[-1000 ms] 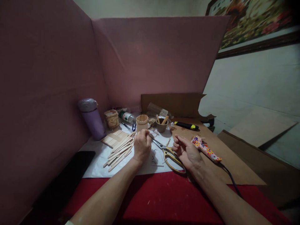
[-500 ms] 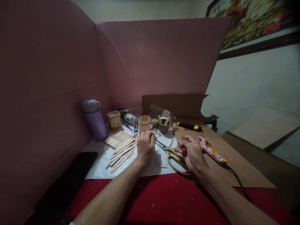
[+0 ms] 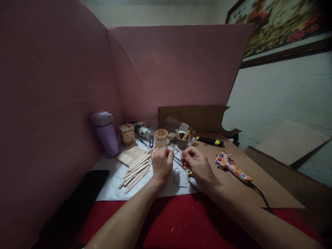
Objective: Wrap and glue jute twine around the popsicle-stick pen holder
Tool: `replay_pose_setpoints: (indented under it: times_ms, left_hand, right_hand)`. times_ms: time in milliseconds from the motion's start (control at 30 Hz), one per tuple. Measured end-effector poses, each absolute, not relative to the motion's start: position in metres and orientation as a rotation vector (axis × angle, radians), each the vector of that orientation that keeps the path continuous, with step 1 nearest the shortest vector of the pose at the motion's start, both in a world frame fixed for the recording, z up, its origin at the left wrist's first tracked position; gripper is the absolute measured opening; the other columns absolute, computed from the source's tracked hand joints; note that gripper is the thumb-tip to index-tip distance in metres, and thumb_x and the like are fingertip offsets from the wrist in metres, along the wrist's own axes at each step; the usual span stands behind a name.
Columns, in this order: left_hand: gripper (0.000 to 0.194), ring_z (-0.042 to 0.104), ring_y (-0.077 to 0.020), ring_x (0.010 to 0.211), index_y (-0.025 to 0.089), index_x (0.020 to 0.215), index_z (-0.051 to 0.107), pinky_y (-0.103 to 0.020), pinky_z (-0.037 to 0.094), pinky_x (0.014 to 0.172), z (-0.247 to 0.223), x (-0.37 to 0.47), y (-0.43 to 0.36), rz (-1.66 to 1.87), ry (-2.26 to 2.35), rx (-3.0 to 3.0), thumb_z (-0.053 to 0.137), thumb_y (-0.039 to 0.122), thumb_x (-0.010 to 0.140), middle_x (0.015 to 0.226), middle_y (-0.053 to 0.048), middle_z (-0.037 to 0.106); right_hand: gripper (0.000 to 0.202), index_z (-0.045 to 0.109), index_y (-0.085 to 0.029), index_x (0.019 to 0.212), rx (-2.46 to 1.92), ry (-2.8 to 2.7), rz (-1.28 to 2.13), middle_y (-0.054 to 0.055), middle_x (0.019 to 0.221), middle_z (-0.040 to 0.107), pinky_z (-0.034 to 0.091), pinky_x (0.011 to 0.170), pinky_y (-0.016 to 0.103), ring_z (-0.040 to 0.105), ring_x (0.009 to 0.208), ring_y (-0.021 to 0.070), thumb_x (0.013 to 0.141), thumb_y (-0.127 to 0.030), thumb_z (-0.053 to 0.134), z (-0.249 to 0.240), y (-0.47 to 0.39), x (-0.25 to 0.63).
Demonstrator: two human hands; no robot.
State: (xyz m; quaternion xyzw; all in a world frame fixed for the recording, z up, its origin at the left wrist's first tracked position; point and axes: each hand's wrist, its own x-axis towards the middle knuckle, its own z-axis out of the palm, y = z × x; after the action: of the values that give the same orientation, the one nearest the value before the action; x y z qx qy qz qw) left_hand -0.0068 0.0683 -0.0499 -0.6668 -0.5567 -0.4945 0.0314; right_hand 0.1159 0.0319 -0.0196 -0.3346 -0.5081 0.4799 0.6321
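Note:
My left hand (image 3: 161, 163) is closed, knuckles up, just in front of a round popsicle-stick cup (image 3: 161, 139) with a scalloped rim. Whatever its fingers hold is hidden. Thumb and fingertips of my right hand (image 3: 199, 168) are pinched together above a pair of scissors with gold handles (image 3: 190, 175), covering most of them. Anything in that pinch is too small to make out. Left of my left hand, loose popsicle sticks (image 3: 137, 173) lie fanned out beside a flat panel of joined sticks (image 3: 131, 155). All this rests on a white sheet (image 3: 109, 186).
A purple bottle (image 3: 107, 138), a decorated wooden cup (image 3: 127, 135) and a plastic bottle (image 3: 144, 131) stand or lie at back left. Behind my right hand are a small pot with sticks (image 3: 183, 141) and a utility knife (image 3: 209, 141). A flowered glue gun (image 3: 233, 167) lies on cardboard (image 3: 264, 186).
My right hand has moved left, closer to my left hand, and now covers more of the scissors. My left hand stays in front of the cup. The view has shifted slightly.

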Motion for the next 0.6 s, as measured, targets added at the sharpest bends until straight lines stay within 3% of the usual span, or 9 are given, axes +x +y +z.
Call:
replay_pose_setpoints:
  times_ms: [100, 200, 333, 600]
  left_hand:
    - [0.024, 0.055, -0.0212, 0.071, 0.022, 0.061, 0.049, -0.035, 0.038, 0.070, -0.049, -0.010, 0.071, -1.570, -1.756, -2.003, 0.057, 0.024, 0.083, 0.064, -0.002, 0.061]
    - [0.021, 0.056, -0.0204, 0.069, 0.022, 0.063, 0.051, -0.034, 0.039, 0.069, -0.049, -0.013, 0.074, -1.620, -1.792, -1.956, 0.055, 0.025, 0.084, 0.065, -0.002, 0.061]
    - [0.018, 0.057, -0.0188, 0.068, 0.022, 0.066, 0.052, -0.032, 0.041, 0.069, -0.050, -0.015, 0.078, -1.676, -1.815, -1.922, 0.055, 0.026, 0.083, 0.067, -0.002, 0.062]
    - [0.017, 0.061, -0.0175, 0.070, 0.021, 0.072, 0.055, -0.028, 0.044, 0.066, -0.042, -0.027, 0.086, -1.704, -1.905, -1.812, 0.050, 0.029, 0.085, 0.069, -0.002, 0.065]
  right_hand:
    - [0.026, 0.051, -0.021, 0.067, -0.786, -1.287, 0.955, -0.005, 0.057, 0.050, 0.033, 0.045, 0.022, 0.041, 0.047, 0.0099, 0.082, -0.038, 0.065, -0.026, 0.030, 0.105]
    - [0.016, 0.057, -0.021, 0.071, -0.809, -1.393, 0.793, -0.003, 0.063, 0.053, 0.035, 0.056, 0.025, 0.045, 0.056, 0.0119, 0.080, -0.029, 0.067, -0.039, 0.026, 0.103]
    - [0.020, 0.056, -0.021, 0.066, -0.815, -1.564, 0.661, -0.004, 0.060, 0.052, 0.034, 0.057, 0.026, 0.045, 0.055, 0.0129, 0.076, -0.023, 0.073, -0.052, 0.022, 0.108]
    - [0.017, 0.053, -0.022, 0.072, -0.644, -1.935, 0.272, 0.001, 0.068, 0.055, 0.040, 0.059, 0.028, 0.051, 0.063, 0.0163, 0.088, -0.021, 0.059, -0.051, 0.020, 0.116]
